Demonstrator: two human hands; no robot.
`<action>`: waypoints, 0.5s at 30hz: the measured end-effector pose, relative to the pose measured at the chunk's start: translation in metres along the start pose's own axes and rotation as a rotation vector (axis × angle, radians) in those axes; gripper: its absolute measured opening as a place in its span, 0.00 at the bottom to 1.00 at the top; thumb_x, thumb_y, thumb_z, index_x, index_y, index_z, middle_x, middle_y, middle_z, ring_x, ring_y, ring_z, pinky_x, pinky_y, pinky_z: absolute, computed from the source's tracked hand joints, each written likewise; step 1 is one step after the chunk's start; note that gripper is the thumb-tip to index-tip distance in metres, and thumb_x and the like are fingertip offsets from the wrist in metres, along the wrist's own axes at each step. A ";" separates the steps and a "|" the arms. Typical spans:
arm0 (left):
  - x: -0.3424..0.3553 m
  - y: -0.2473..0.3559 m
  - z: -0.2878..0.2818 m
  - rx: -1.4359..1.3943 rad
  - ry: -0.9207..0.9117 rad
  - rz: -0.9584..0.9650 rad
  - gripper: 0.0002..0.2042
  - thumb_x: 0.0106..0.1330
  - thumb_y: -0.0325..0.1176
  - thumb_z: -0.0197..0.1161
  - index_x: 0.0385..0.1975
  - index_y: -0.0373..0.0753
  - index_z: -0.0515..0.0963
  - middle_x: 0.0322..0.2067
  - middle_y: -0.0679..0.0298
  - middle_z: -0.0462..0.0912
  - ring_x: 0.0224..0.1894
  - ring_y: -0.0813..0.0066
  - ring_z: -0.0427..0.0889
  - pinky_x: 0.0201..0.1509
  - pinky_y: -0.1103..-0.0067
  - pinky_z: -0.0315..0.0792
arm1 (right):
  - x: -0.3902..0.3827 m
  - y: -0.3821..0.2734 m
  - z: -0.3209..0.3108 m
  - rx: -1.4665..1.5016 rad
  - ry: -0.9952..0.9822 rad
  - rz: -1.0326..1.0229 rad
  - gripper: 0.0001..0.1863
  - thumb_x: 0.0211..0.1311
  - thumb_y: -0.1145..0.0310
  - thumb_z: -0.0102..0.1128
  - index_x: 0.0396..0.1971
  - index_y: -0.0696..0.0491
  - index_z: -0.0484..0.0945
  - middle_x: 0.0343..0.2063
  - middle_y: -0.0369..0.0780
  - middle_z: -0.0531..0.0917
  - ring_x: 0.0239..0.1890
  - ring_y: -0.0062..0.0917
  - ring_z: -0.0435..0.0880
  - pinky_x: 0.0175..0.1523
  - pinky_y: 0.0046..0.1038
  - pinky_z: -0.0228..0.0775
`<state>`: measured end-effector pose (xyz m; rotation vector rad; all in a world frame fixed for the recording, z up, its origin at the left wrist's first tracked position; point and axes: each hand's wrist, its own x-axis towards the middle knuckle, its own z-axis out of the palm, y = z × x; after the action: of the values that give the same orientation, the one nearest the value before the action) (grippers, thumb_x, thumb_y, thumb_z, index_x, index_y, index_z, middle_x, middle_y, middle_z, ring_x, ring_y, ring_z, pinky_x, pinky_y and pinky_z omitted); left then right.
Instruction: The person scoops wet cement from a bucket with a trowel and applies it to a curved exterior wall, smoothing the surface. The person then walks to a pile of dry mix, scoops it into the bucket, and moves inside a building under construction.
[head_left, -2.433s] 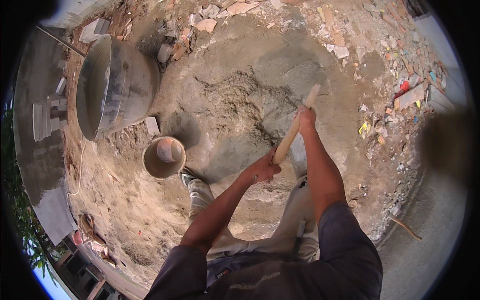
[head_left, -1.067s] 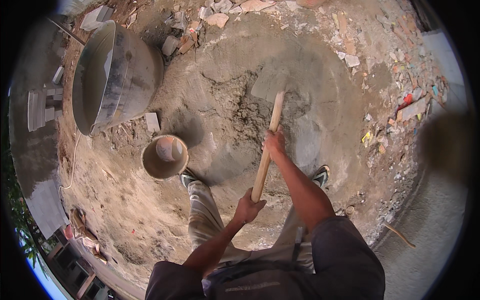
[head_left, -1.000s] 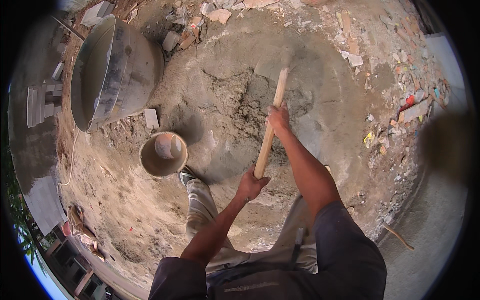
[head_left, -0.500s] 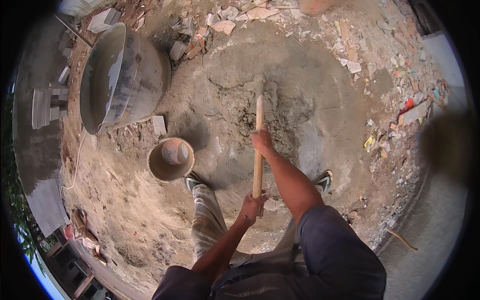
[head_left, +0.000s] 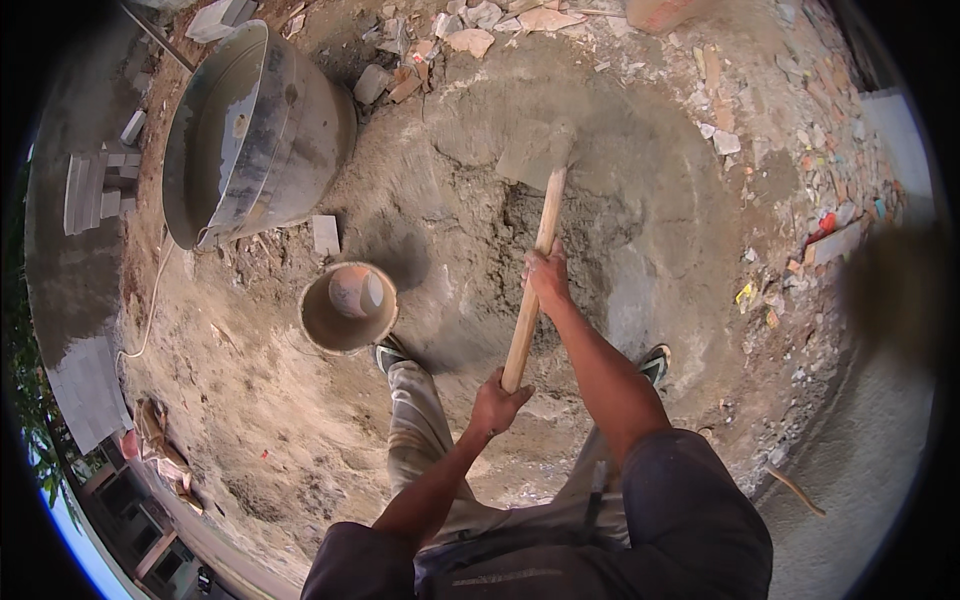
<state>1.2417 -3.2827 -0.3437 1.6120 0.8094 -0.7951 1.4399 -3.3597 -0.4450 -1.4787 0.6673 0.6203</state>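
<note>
A long wooden tool handle [head_left: 532, 290] runs from my waist out to a flat blade [head_left: 535, 153] coated in grey mix. My left hand [head_left: 497, 402] grips the near end of the handle. My right hand [head_left: 548, 277] grips it halfway up. The blade rests at the far side of a round heap of grey mortar [head_left: 610, 230] on the ground. My feet stand at the heap's near edge.
A small dirty bucket [head_left: 347, 307] stands left of my left foot. A large metal drum [head_left: 250, 125] lies on its side at the upper left. Broken bricks and rubble [head_left: 470, 25] ring the heap. A grey paved strip [head_left: 860, 480] runs along the right.
The tool has swung back and forth across the heap; since half a second ago the blade has reached farther out and slightly right, both hands keeping their grip.
</note>
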 end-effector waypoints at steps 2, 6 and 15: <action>0.046 0.042 -0.017 -0.167 0.004 0.056 0.21 0.54 0.40 0.67 0.37 0.29 0.69 0.17 0.61 0.72 0.16 0.76 0.70 0.20 0.76 0.67 | 0.050 -0.040 0.027 -0.064 -0.073 -0.079 0.25 0.60 0.72 0.53 0.56 0.54 0.56 0.24 0.39 0.72 0.18 0.23 0.74 0.20 0.25 0.71; 0.084 0.094 -0.032 -0.392 0.003 0.009 0.16 0.55 0.37 0.66 0.35 0.33 0.69 0.13 0.68 0.67 0.09 0.81 0.63 0.10 0.81 0.59 | 0.110 -0.076 0.069 -0.340 -0.050 -0.121 0.19 0.58 0.74 0.51 0.49 0.57 0.61 0.30 0.45 0.77 0.23 0.29 0.79 0.23 0.29 0.74; -0.019 0.024 0.027 -0.822 -0.063 -0.279 0.13 0.59 0.35 0.61 0.37 0.35 0.68 0.14 0.66 0.66 0.11 0.77 0.66 0.12 0.79 0.60 | 0.022 0.041 0.055 -0.859 -0.175 0.023 0.37 0.58 0.68 0.50 0.64 0.62 0.45 0.39 0.57 0.77 0.36 0.42 0.82 0.36 0.37 0.76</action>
<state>1.2489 -3.3147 -0.3195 0.7504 1.1410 -0.5805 1.4260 -3.3050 -0.4899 -2.1662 0.2729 1.1234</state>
